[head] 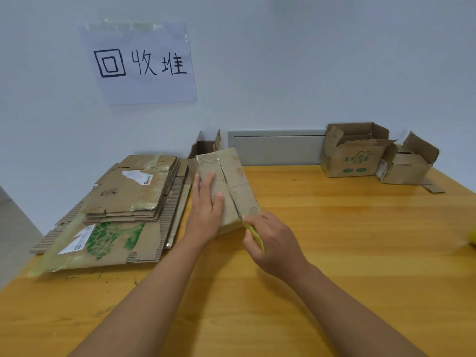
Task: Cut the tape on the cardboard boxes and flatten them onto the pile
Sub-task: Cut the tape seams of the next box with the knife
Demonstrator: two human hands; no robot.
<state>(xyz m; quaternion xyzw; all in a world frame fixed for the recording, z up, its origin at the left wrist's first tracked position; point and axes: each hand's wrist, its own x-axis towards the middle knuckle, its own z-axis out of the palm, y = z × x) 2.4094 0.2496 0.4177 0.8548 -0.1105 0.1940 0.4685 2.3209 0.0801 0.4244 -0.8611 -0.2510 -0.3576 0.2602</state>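
While my left hand (207, 202) is pressing flat on the small brown taped cardboard box (226, 186), my right hand (270, 240) is gripping the yellow-handled knife (253, 234) beside it, risking a slip toward my fingers (219, 195).

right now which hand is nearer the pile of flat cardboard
Left. The left hand lies on the box right beside the pile; the right hand, gripping the knife, is on the box's far side.

Nine o'clock: I see the flattened pile (123, 202) filling the table's (334, 253) left side.
Twelve o'clock: a small open box (206, 146) stands against the wall.
Two o'clock: two open boxes (354, 153) block the corner.
Three to six o'clock: I read bare tabletop.
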